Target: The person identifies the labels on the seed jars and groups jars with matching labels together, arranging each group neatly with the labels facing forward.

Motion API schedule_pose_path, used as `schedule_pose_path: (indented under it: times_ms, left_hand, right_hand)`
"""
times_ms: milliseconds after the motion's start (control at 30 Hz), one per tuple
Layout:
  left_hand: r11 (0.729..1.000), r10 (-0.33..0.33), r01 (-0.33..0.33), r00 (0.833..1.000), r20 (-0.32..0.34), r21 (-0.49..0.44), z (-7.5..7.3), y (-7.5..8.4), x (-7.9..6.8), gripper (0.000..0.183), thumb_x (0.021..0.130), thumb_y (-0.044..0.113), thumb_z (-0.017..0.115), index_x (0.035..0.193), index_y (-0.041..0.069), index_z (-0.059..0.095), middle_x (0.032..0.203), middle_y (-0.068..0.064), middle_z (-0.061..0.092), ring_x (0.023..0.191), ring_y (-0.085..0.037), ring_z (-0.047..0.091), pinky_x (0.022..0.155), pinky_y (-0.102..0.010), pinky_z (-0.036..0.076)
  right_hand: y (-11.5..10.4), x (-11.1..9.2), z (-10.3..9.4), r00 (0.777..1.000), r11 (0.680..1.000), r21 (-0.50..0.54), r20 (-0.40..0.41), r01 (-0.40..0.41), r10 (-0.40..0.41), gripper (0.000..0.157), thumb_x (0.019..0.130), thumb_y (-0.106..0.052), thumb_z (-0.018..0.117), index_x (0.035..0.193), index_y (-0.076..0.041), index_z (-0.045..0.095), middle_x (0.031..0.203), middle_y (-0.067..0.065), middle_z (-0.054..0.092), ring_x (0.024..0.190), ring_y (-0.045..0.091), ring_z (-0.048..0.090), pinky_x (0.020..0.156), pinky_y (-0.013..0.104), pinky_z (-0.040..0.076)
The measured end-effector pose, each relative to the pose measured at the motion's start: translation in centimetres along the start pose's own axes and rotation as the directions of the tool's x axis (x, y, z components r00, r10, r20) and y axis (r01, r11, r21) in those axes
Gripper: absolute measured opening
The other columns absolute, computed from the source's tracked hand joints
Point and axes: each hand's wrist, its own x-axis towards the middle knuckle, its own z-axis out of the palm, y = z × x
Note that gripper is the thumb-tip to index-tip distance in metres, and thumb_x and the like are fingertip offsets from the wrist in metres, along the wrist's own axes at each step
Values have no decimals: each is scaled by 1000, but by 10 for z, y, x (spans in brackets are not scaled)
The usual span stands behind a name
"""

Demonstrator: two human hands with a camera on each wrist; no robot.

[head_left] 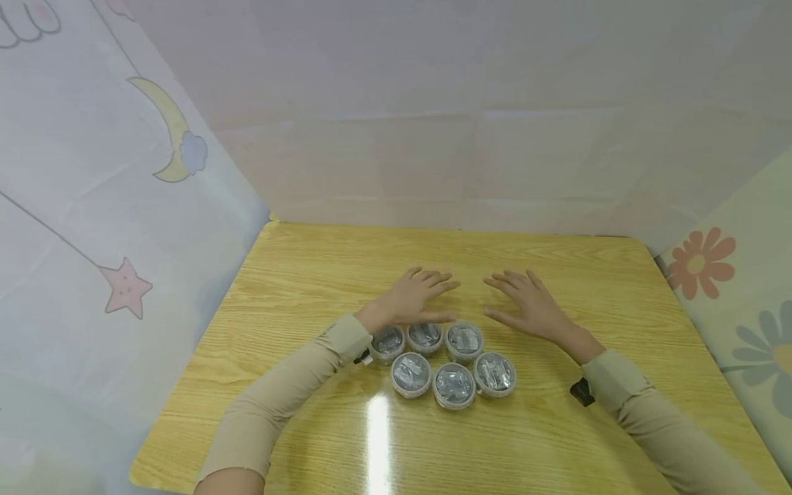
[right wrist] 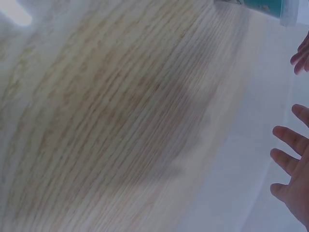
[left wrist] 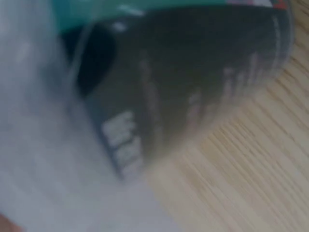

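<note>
Well left of the front-middle tub (head_left: 454,386), a wall sheet (head_left: 74,137) carries a printed moon (head_left: 162,117) and a pink star (head_left: 126,289). Nearer, the left sleeve (head_left: 291,381) slants up toward the tubs. Just left of the front-middle tub stands the front-left tub (head_left: 411,375); behind and farther left is the back-left tub (head_left: 388,342). The left hand (head_left: 417,297) hovers over the back-middle tub (head_left: 425,338), partly hiding it, its fingers straight and pointing right; whether it touches a rim cannot be told. All six tubs stand upright on the wooden table (head_left: 538,440), round lids facing up, long packets showing through; their central axes run vertically. Close by the left wrist, a dark label (left wrist: 193,63) is too blurred to read. Behind the front-middle tub sits the back-right tub (head_left: 465,340), with the front-right tub (head_left: 495,375) just right. Farther right and behind, the right hand (head_left: 529,306) is held with fingers straight, pointing left. Well right of the front-middle tub come the right sleeve (head_left: 656,419) and a printed orange flower (head_left: 697,264).
</note>
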Motion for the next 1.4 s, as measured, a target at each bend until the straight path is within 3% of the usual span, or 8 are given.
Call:
schedule_pose_path:
  times_ms: [267,533,833,1400]
  left_hand:
    - [1000,23,-22,999,29,-10,3,4,-1,79,86,74,28,149,27,19,153,1,22,137,-22,28,114,-48,16]
    - [999,41,-40,998,49,-32,4,7,-1,80,85,74,30,149,27,20,151,0,28,136,-22,30,113,-47,22]
    - [996,58,-53,996,71,-68,5,10,-2,84,82,76,35,147,25,26,150,0,31,135,-24,32,113,-48,21]
    - [991,93,-83,990,106,-101,10,14,-4,85,80,79,30,146,25,28,147,-1,36,134,-21,34,111,-49,25]
  right_hand:
    - [-2,-2,3,1000,1000,20,23,19,-20,64,84,-50,63,136,-16,47,137,13,48,131,38,34,110,61,10]
    - [-4,-6,6,998,998,36,34,44,-45,64,84,-48,63,135,-14,48,137,15,47,132,41,32,104,64,23]
    - [-11,-9,6,993,997,63,104,43,-49,65,85,-50,61,138,-16,45,140,15,43,132,40,32,100,65,29]
    - [-20,-13,9,986,994,55,127,97,-103,65,84,-49,62,136,-12,47,139,16,45,129,41,36,99,64,32]
